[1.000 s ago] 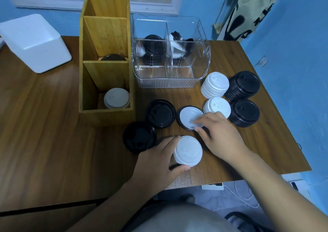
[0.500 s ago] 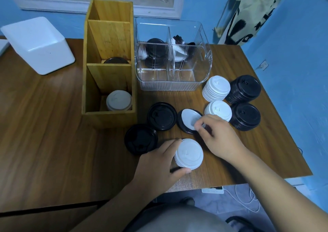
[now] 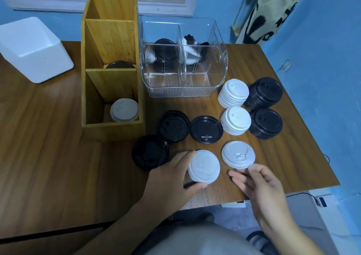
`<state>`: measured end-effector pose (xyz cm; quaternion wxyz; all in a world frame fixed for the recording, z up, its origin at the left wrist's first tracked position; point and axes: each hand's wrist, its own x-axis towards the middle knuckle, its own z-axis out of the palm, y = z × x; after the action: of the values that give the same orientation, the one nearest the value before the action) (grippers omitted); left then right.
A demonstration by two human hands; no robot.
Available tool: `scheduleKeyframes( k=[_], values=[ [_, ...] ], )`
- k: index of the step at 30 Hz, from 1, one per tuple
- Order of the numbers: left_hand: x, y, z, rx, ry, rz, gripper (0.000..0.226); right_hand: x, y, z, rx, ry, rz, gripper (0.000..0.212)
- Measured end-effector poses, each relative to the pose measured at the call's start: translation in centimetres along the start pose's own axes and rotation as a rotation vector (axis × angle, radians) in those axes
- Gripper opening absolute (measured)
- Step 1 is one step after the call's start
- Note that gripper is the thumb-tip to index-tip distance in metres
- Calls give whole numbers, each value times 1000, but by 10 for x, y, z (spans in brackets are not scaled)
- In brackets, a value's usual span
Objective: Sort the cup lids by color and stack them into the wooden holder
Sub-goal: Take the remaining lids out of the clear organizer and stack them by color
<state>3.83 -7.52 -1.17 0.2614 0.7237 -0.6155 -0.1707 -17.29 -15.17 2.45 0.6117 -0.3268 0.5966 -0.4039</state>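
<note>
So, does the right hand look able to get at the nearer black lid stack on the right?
Probably yes. The right hand hovers in front of that black lid stack, with only bare table between; the single white lid is off to the left.

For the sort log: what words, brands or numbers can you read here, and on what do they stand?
No text is readable.
On the cloth: black letter-like marks, folded, illegible.
On the white lid: embossed marks, too small.
On the holder: faint scribble, blurred.

grained wood table (image 3: pixel 48 157), clear plastic organizer (image 3: pixel 183 90)
</note>
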Motion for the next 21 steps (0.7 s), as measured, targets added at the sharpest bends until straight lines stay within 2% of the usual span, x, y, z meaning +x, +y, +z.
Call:
scheduleKeyframes(
  k=[2,5,6,7,9,10,11,13,15,18,21],
  values=[
    [0,1,1,-5,22,7,78,-5,2,-7,-132,-12,14,22],
    [0,0,2,-11,38,25,78,-9,-4,-15,-371,-162,-9,28],
    [-1,-1,2,-8,41,31,77,-6,-6,-19,-498,-203,-108,30],
    [-1,-1,2,-6,44,32,77,0,-9,-24,-665,-231,-283,28],
    [-1,0,1,-7,44,21,77,15,-20,-32,-935,-275,-698,8],
    [-1,0,1,-4,43,18,77,26,-25,-34,-1019,-357,-836,14],
    [-1,1,2,1,44,19,77,38,-28,-35,-1077,-481,-900,31],
    [0,1,2,12,46,20,77,60,-34,-35,-1211,-694,-874,56],
    [0,0,2,16,48,23,78,75,-33,-33,-1305,-776,-869,65],
    [0,0,2,10,49,20,79,80,-35,-35,-1291,-728,-844,65],
    [0,-1,4,26,52,12,81,61,-38,-24,-1104,-528,-833,62]
  ],
)
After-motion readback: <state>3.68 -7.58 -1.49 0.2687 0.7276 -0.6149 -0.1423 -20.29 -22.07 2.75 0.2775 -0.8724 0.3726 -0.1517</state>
